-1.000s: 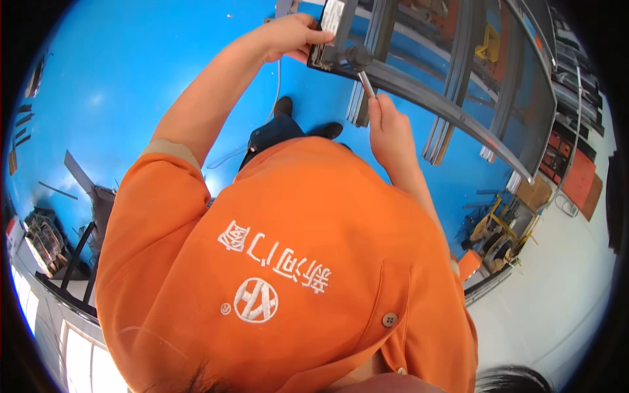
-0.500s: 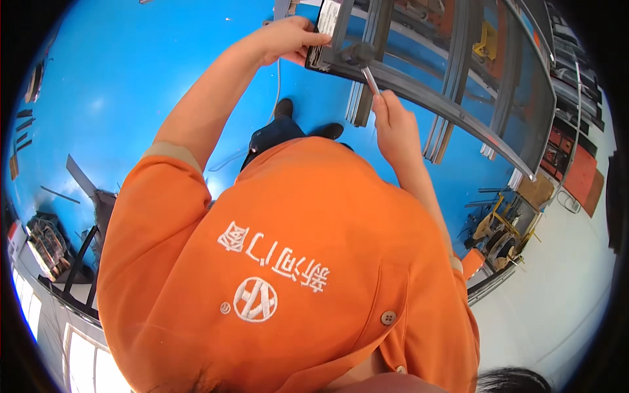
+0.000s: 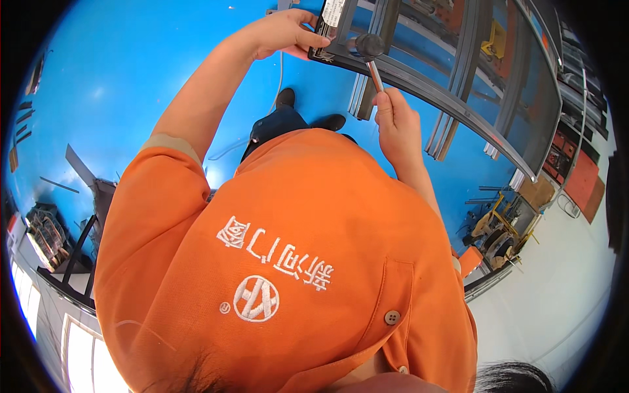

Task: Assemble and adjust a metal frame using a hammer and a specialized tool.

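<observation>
My right hand [image 3: 398,124] is closed round the metal handle of a mallet [image 3: 371,47] with a round black head. The mallet head hovers over the near-left corner of a dark grey framed panel [image 3: 419,80], which looks like a window sash; whether the two touch, I cannot tell. At that same corner, my left hand [image 3: 285,34] grips the panel's left end, thumb on the top side and the other fingers partly hidden beyond the edge. A white printed label [image 3: 333,12] sticks to the frame just past my left fingers.
Metal support rails [image 3: 442,134] run beneath the panel. A yellow part [image 3: 496,39] shows through it. Stacked dark profiles [image 3: 576,98] lie at the far right, and a cluttered cart [image 3: 501,239] stands lower right. A cable [image 3: 280,75] hangs near my left hand over the blue floor.
The mallet head, blurred before, is now sharp and has shifted slightly right and away from the frame corner. My left hand stays at the corner. The whole view has shifted slightly.
</observation>
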Tool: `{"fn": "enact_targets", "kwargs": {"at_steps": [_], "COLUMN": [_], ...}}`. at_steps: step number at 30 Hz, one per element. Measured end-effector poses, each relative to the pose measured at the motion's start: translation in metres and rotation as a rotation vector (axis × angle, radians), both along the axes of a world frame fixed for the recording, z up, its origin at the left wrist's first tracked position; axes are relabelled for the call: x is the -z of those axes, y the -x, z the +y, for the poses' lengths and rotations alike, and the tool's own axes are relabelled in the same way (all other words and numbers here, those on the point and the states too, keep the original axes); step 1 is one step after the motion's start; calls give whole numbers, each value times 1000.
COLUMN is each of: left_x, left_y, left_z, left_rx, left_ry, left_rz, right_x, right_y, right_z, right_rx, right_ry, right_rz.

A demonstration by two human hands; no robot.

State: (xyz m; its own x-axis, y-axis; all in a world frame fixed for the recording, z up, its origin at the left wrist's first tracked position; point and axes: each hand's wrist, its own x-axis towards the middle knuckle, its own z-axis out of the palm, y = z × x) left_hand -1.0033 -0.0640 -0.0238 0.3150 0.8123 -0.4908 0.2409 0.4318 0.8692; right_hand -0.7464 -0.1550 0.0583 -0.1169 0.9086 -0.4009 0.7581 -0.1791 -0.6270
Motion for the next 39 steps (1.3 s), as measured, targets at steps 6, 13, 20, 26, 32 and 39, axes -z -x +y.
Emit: {"fn": "enact_targets", "kwargs": {"at_steps": [6, 13, 20, 26, 32, 39], "left_x": [6, 12, 12, 21, 6, 9], "left_y": [4, 7, 9, 7, -10, -8], "left_z": [-8, -11, -13, -14, -12, 0], "left_rx": [-124, -211, -194, -142, -241, -120], "left_ry": [121, 172, 215, 184, 146, 54], "left_rz": [-178, -288, -334, -365, -243, 6], "right_x": [-10, 4, 8, -2, -5, -2], "right_y": [17, 24, 20, 9, -2, 0], "right_z": [9, 19, 18, 17, 7, 1], "right_rx": [-67, -168, -190, -82, 25, -8], "right_ry": [-76, -65, -60, -5, 68, 49], "right_rz": [83, -89, -106, 1, 8, -39]}}
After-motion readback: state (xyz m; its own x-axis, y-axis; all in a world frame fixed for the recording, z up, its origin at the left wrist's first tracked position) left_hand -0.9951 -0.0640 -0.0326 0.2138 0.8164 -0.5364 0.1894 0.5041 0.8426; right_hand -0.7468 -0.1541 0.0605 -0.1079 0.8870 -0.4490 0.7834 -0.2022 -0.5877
